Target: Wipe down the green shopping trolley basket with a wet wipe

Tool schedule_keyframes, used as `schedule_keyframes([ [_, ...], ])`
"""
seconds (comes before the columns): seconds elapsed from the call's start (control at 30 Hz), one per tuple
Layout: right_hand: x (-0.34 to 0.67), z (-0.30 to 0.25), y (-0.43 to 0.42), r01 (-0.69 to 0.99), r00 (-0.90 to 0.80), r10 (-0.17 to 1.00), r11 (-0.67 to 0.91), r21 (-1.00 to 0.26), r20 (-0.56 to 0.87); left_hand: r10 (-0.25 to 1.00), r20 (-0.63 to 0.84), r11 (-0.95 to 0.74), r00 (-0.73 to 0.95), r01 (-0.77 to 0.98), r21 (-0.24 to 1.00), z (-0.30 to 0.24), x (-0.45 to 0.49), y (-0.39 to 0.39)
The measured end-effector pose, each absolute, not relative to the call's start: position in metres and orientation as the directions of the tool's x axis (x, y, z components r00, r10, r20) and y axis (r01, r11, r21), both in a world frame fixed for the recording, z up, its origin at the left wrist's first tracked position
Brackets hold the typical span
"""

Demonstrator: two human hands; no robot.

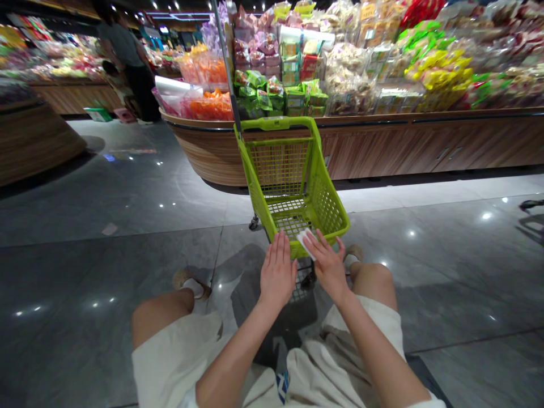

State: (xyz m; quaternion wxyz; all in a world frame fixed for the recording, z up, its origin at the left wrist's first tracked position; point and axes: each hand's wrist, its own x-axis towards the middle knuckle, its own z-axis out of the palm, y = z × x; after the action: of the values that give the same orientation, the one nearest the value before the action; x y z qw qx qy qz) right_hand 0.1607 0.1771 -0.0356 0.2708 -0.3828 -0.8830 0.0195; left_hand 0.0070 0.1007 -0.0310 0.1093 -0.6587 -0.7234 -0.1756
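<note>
A small lime-green shopping cart (323, 198) stands on the grey tiled floor right in front of my knees. My left hand (277, 275) lies flat against the cart's near rim, fingers stretched out and together, holding nothing. My right hand (327, 263) presses a small white cloth or wipe (305, 240) against the same rim, fingers extended over it. My bare knees and white shorts frame the bottom of the view.
A long curved wooden display counter (382, 144) piled with bagged snacks runs behind the cart. Another wooden stand (34, 141) sits at far left. A person (127, 62) in dark clothes stands in the back-left aisle. Glossy floor extends left and right.
</note>
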Motion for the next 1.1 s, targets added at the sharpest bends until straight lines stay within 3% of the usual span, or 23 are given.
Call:
schedule_keyframes([
  [0.13,0.203,-0.041,0.216,0.853,-0.231,0.821,0.429,-0.297,0.521,0.915,0.391,0.065,-0.101,0.992,0.104,-0.03,0.006,0.101],
  [0.2,0.194,-0.04,0.214,0.877,-0.149,0.837,0.358,-0.32,0.526,0.911,0.398,0.07,-0.109,0.991,0.11,-0.031,0.009,0.103],
  [0.27,0.165,-0.038,0.197,0.848,-0.224,0.82,0.431,-0.31,0.526,0.907,0.403,0.078,-0.118,0.99,0.114,-0.032,0.011,0.104],
  [0.33,0.13,-0.035,0.173,0.726,-0.453,0.735,0.633,-0.27,0.505,0.908,0.401,0.084,-0.122,0.99,0.11,-0.034,0.012,0.104],
  [0.43,0.107,-0.033,0.151,0.63,-0.551,0.67,0.725,-0.279,0.498,0.916,0.382,0.091,-0.124,0.991,0.102,-0.033,0.008,0.101],
  [0.57,0.15,-0.039,0.173,0.653,-0.555,0.665,0.721,-0.233,0.499,0.918,0.374,0.094,-0.13,0.989,0.113,-0.029,0.002,0.097],
  [0.77,0.194,-0.047,0.206,0.871,-0.167,0.824,0.381,-0.311,0.542,0.908,0.398,0.077,-0.127,0.987,0.139,-0.029,0.008,0.099],
  [0.97,0.12,-0.037,0.152,0.648,-0.539,0.677,0.714,-0.267,0.501,0.907,0.394,0.099,-0.151,0.984,0.149,-0.033,0.017,0.104],
  [1.1,0.148,-0.039,0.165,0.65,-0.562,0.663,0.724,-0.231,0.496,0.915,0.384,0.076,-0.122,0.988,0.134,-0.031,0.012,0.102],
])
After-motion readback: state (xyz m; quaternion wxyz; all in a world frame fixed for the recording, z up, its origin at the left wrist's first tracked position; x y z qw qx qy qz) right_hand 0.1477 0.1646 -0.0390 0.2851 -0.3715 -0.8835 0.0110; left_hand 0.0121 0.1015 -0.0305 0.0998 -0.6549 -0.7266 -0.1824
